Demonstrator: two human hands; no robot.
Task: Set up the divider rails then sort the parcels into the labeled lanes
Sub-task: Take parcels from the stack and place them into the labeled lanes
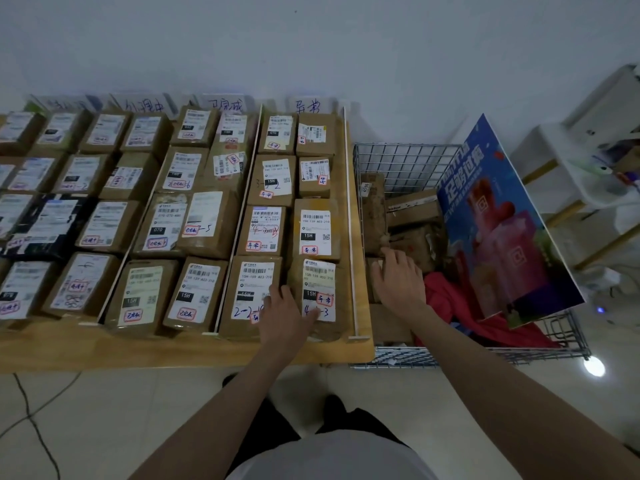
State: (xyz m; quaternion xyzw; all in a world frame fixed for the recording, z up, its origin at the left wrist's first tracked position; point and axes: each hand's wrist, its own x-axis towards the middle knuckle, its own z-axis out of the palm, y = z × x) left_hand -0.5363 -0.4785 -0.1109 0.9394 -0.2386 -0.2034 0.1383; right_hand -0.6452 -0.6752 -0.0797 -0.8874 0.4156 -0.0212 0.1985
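1. Head view showed the sorting step in hand; divider rails (349,220) already stood on the counter (104,348) and the lanes were nearly full of parcels.
2. Left hand (285,315) lay flat with straight fingers on the two front parcels of the rightmost lane, touching the right front parcel (317,292) and the parcel beside it (251,292), gripping neither.
3. Right hand (398,282) reached into the wire basket (408,164) past the counter's right edge, fingers spread over a brown parcel in the basket (375,271); whether it had closed on it, could not tell.
4. Judged next move: curl the right hand round a basket parcel, lift it clear of the wire wall, read its label, pick the matching lane.
5. Rightmost lane looked full to the front edge, so space could be tight; the left hand pressing parcels together might free room.
6. Lane signs (308,105) stood along the counter's back edge against a pale wall; handwriting blurred.
7. Counter was light wood; white rails ran front to back.
8. Basket also held a blue poster board (502,216) and red cloth (446,299).
9. Tiled floor below, cables at left, white shelving (554,161) at far right.
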